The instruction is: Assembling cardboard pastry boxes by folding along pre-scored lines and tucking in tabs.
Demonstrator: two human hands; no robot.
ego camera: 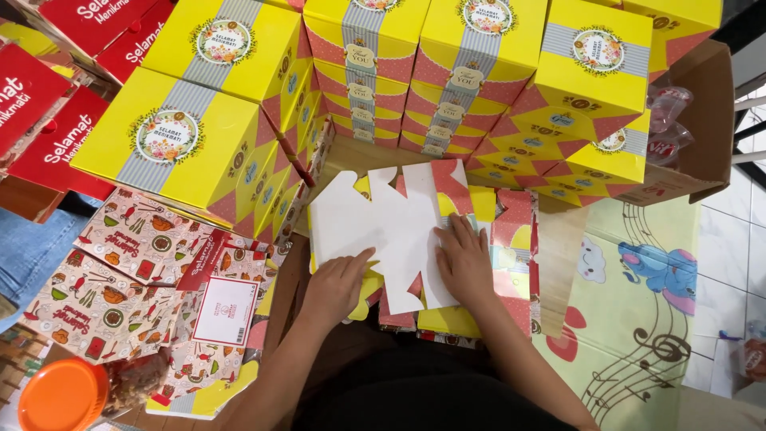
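Note:
A flat, unfolded cardboard box blank [391,223] lies white side up on a pile of more flat yellow-and-red blanks [511,239]. My left hand [339,283] presses its lower left flap with the fingers spread. My right hand [465,259] lies flat on the blank's right part, fingers together and pointing away from me. Neither hand grips anything; both rest on the cardboard.
Stacks of assembled yellow boxes [447,72] fill the back. A large yellow box [171,140] stands at left beside red boxes [48,120]. Patterned flat cartons [128,279] lie at lower left near an orange lid [60,395]. A colourful play mat [638,319] lies at right.

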